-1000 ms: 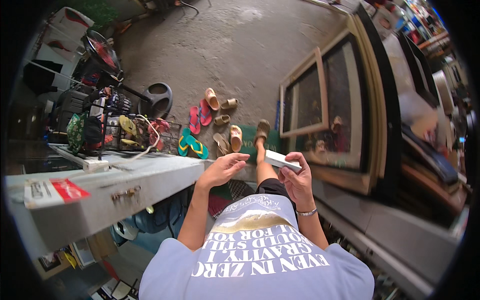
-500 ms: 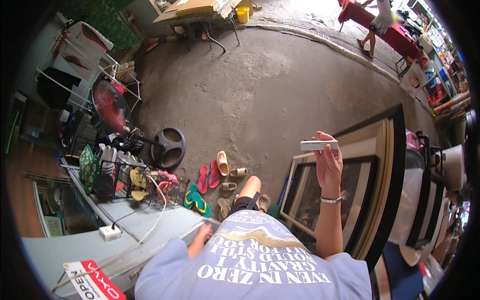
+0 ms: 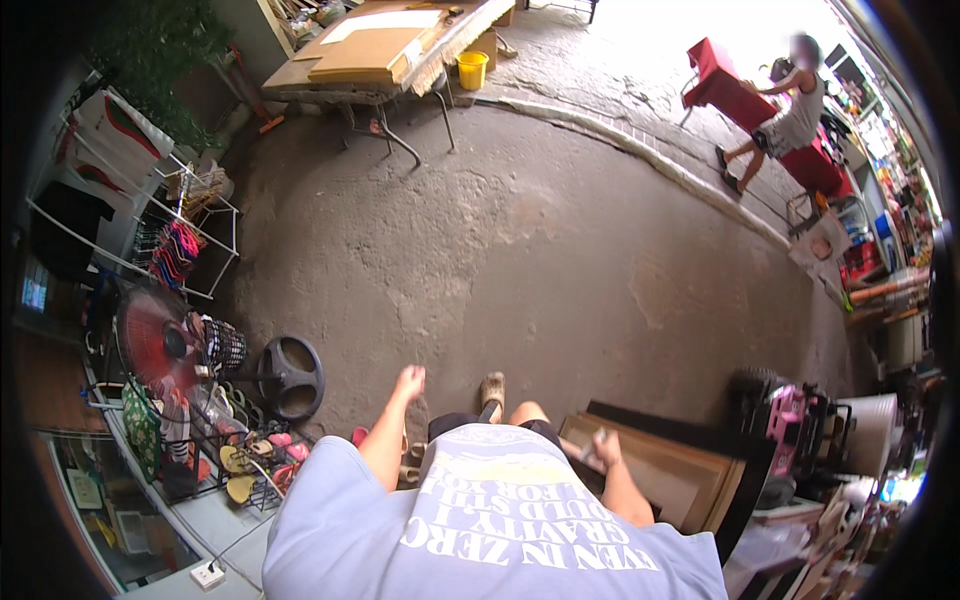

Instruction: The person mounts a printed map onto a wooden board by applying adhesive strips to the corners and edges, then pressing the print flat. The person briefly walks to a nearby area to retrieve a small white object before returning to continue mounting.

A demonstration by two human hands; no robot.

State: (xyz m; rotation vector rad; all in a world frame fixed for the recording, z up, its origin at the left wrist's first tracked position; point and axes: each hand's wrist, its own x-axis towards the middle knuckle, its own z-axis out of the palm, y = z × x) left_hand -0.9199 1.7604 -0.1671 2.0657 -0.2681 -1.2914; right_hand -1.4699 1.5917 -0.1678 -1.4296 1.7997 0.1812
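The frames are leaning stacked at the person's right, out of the walkway. Just above them the right hand is closing around a small pale box. The left hand, well left of them, is hanging loosely open, holding nothing.

The shirt is pale blue with white lettering and a gold streak. By the left edge of the grey floor stands a red fan (black base); a bucket is yellow, a table red.
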